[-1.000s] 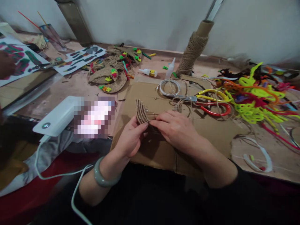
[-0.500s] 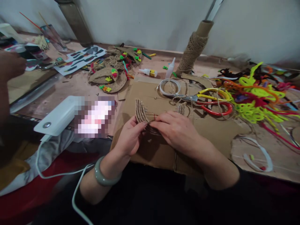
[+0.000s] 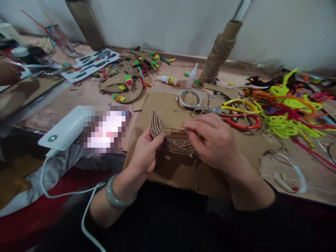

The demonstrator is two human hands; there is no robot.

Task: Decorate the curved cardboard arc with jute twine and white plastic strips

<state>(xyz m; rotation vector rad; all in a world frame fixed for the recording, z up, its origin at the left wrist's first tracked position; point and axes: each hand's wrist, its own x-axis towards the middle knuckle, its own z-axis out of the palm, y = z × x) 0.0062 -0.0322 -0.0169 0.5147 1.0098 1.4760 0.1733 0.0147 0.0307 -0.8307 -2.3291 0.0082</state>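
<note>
My left hand (image 3: 144, 152) pinches the left end of a curved, crescent-shaped piece wound with jute twine (image 3: 157, 127), holding it over a sheet of brown cardboard (image 3: 173, 171). My right hand (image 3: 210, 140) is closed over the right part of the same piece, fingertips pressed on the twine near a thin red strand (image 3: 177, 131). A grey-green bangle (image 3: 117, 197) sits on my left wrist. The lower right part of the twine piece is hidden under my right hand.
Yellow- and red-handled scissors (image 3: 236, 112), a white wire coil (image 3: 189, 98), two glue bottles (image 3: 168, 80), a tall twine spool (image 3: 216, 57), a heap of bright pipe cleaners (image 3: 288, 105), finished twine pieces (image 3: 126, 82), a white power bank (image 3: 68, 127) with cable. Another person's hand (image 3: 9, 71) at far left.
My right hand has slid to the right along the twine piece, uncovering more of its curve and the red strand. The other person's hand at far left has shifted.
</note>
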